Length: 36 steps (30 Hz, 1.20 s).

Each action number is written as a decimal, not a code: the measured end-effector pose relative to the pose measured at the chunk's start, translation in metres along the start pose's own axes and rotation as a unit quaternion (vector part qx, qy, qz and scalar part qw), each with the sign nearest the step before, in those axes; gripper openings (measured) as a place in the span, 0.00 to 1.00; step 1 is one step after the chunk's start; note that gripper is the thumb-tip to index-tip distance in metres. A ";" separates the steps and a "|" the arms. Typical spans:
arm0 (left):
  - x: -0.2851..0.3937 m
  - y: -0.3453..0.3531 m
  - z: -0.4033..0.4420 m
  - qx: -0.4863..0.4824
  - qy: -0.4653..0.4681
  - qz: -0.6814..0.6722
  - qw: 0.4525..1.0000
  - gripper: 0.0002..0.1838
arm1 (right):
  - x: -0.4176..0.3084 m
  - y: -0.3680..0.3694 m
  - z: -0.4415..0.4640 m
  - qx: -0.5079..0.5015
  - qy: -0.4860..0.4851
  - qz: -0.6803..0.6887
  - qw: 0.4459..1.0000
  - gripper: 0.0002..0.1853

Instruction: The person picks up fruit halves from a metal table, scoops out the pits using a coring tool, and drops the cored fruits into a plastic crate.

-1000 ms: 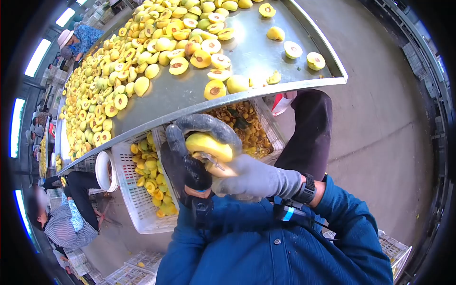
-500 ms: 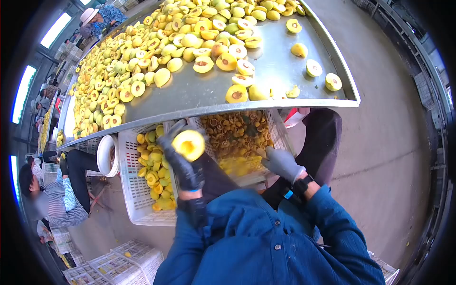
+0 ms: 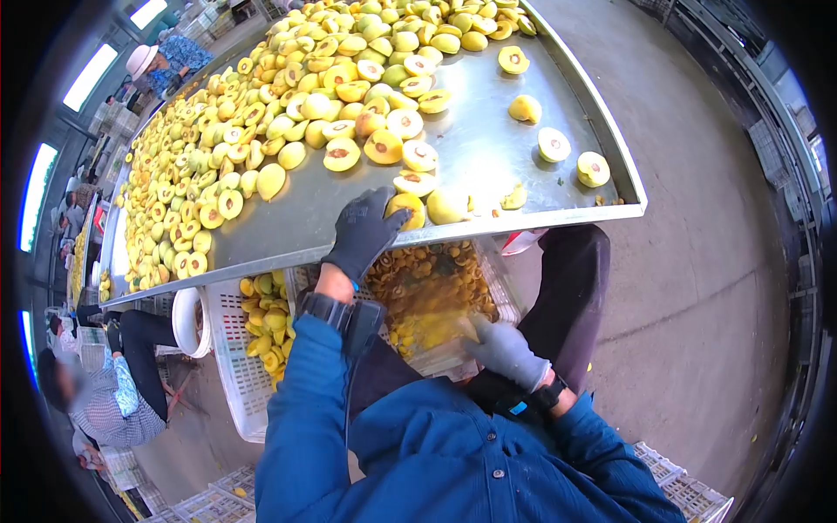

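My left hand (image 3: 364,228), in a black glove, reaches over the near edge of the metal table (image 3: 296,228). Its fingers are bent against the left side of a yellow peach half (image 3: 408,209) lying there. Over my lap is my right hand (image 3: 510,353) in a grey glove, fingers closed together; whatever they may hold cannot be made out. Beside its fingertips, a crate (image 3: 504,277) contains brown pits and scraps, with a yellow blur above them. To the left, a white crate (image 3: 234,357) holds pitted peach halves (image 3: 268,318).
A large heap of peach halves (image 3: 323,87) covers the table's far and left parts; several lie singly at the right. A white bucket (image 3: 190,322) stands left of the crates. Co-workers (image 3: 118,392) sit at the left. More crates (image 3: 214,501) are behind me.
My left hand has moved up from above the crates to the table edge. The hollowed peach half it held is gone from it. My right hand stays low, with its fingers still closed.
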<state>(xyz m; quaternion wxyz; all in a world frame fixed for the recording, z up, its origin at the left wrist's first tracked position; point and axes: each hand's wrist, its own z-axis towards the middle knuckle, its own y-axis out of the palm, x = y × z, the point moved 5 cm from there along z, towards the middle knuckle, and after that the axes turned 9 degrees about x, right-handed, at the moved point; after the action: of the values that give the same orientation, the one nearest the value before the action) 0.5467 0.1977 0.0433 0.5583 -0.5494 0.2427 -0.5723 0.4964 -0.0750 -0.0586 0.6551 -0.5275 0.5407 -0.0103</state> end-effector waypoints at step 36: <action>0.099 -0.083 -0.134 0.200 -0.208 -0.541 0.790 0.36 | -0.149 -0.066 -0.019 0.188 -0.162 -0.072 0.966 0.11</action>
<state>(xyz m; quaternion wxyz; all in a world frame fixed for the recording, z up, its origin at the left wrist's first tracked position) 0.4176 0.0848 0.1157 0.2922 -0.5729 -0.3354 -0.6884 0.4578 -0.0304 0.0941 0.8188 -0.4271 0.3765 -0.0736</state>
